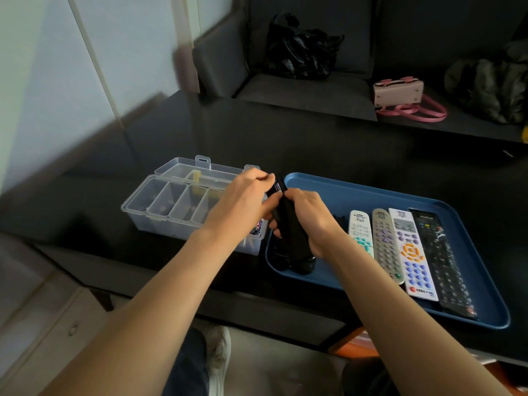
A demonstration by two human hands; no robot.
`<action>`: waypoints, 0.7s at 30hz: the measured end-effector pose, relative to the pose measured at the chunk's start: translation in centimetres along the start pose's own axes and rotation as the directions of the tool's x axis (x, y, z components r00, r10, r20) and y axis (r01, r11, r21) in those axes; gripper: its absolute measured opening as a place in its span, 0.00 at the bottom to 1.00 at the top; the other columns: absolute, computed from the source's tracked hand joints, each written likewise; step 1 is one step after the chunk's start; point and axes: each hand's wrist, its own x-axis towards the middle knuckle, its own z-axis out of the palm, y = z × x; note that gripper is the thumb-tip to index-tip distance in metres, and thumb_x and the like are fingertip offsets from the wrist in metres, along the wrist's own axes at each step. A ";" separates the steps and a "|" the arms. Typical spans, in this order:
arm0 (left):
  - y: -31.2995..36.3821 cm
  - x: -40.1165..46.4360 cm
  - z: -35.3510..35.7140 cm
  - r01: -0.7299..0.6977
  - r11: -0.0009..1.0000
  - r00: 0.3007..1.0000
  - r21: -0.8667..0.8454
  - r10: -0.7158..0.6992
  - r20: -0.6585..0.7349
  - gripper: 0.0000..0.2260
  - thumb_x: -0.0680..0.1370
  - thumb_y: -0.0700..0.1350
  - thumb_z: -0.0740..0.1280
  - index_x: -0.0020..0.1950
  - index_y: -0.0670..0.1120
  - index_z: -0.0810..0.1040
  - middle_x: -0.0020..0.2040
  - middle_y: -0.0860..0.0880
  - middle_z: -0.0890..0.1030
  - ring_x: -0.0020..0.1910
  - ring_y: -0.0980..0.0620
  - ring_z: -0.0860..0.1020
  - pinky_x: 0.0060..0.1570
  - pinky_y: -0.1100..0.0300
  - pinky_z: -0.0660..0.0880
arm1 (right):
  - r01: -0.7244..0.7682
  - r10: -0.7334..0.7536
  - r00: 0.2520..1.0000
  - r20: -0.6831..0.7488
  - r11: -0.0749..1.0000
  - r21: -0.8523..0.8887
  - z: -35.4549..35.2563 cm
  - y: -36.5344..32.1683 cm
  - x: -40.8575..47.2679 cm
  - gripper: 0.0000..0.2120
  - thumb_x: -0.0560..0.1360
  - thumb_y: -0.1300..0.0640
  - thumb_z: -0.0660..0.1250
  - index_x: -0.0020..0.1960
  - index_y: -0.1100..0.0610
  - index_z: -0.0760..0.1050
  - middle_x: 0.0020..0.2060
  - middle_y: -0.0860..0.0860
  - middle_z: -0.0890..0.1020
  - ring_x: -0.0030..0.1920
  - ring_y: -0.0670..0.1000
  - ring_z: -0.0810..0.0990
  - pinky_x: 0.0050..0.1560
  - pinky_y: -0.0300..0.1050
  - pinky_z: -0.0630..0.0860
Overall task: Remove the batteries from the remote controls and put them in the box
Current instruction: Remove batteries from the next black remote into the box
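Your right hand (307,215) grips a black remote (291,232) over the tray (337,184); left fingers (264,178) pinch its battery (278,186). Box (160,212) just left already holds some batts. Four remotes (385,247) right of you, apparently untouched.

Blue tray (357,187), clear box (160,207), black table (257,132), pink handbag (398,92).

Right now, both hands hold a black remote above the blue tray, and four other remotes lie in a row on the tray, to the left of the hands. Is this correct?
Not quite. The head view shows the row of four remotes to the right of the left hand and right hand, not the left. Both hands do hold the black remote above the blue tray.
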 end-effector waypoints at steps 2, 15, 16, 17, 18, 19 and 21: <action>0.0 0.2 0.6 -0.047 0.995 0.997 0.087 0.043 0.057 0.17 0.79 0.45 0.61 0.64 0.37 0.74 0.59 0.39 0.77 0.55 0.41 0.77 0.52 0.52 0.74 | 0.027 -0.027 1.000 -0.006 1.000 -0.011 0.1 0.0 -0.1 0.17 0.81 0.60 0.51 0.41 0.63 0.73 0.29 0.56 0.77 0.29 0.51 0.74 0.30 0.43 0.72; -0.1 -0.1 -0.4 -0.202 0.978 0.961 0.040 0.190 0.199 0.13 0.74 0.42 0.63 0.51 0.35 0.81 0.48 0.37 0.83 0.44 0.41 0.83 0.44 0.50 0.81 | -0.050 0.050 0.999 -0.010 0.998 0.034 -0.6 0.0 0.2 0.17 0.81 0.58 0.49 0.45 0.64 0.74 0.33 0.58 0.78 0.29 0.51 0.74 0.28 0.41 0.72; -0.3 -0.1 -0.4 -0.222 0.974 0.964 0.031 0.215 0.158 0.12 0.73 0.39 0.66 0.53 0.36 0.81 0.50 0.38 0.82 0.48 0.42 0.82 0.51 0.52 0.78 | -0.074 0.073 0.997 0.007 0.996 0.058 -0.6 -0.1 0.2 0.18 0.81 0.57 0.49 0.46 0.64 0.74 0.33 0.58 0.78 0.30 0.51 0.74 0.29 0.41 0.72; -0.3 -0.1 -0.6 -0.241 0.970 0.962 0.029 0.235 0.139 0.13 0.72 0.36 0.68 0.56 0.37 0.80 0.53 0.38 0.82 0.53 0.43 0.81 0.55 0.55 0.73 | -0.088 0.086 0.996 0.020 0.993 0.074 -0.7 -0.1 0.2 0.18 0.82 0.56 0.49 0.48 0.64 0.74 0.33 0.57 0.78 0.30 0.51 0.74 0.30 0.41 0.72; -0.5 -0.1 -0.7 -0.258 0.965 0.958 0.044 0.250 0.137 0.15 0.71 0.32 0.68 0.58 0.38 0.79 0.55 0.39 0.81 0.56 0.43 0.79 0.57 0.58 0.69 | -0.095 0.093 0.995 0.028 0.992 0.084 -0.7 -0.2 0.2 0.18 0.82 0.56 0.49 0.50 0.64 0.73 0.33 0.57 0.78 0.31 0.51 0.74 0.30 0.42 0.72; -0.4 -0.3 -1.0 -0.259 0.964 0.957 0.065 0.247 0.151 0.19 0.70 0.29 0.68 0.59 0.39 0.78 0.57 0.39 0.80 0.59 0.43 0.78 0.58 0.60 0.67 | -0.102 0.099 0.994 0.034 0.991 0.091 -0.7 -0.2 0.2 0.18 0.82 0.56 0.49 0.50 0.65 0.73 0.33 0.57 0.78 0.31 0.51 0.74 0.30 0.42 0.73; 0.0 -0.5 -1.3 -0.279 0.955 0.955 0.098 0.265 0.135 0.22 0.66 0.25 0.69 0.58 0.39 0.79 0.58 0.38 0.79 0.58 0.43 0.78 0.55 0.59 0.71 | -0.127 0.123 0.991 0.051 0.987 0.094 -0.6 -0.2 0.2 0.18 0.82 0.56 0.49 0.50 0.64 0.74 0.34 0.58 0.78 0.31 0.51 0.75 0.31 0.42 0.73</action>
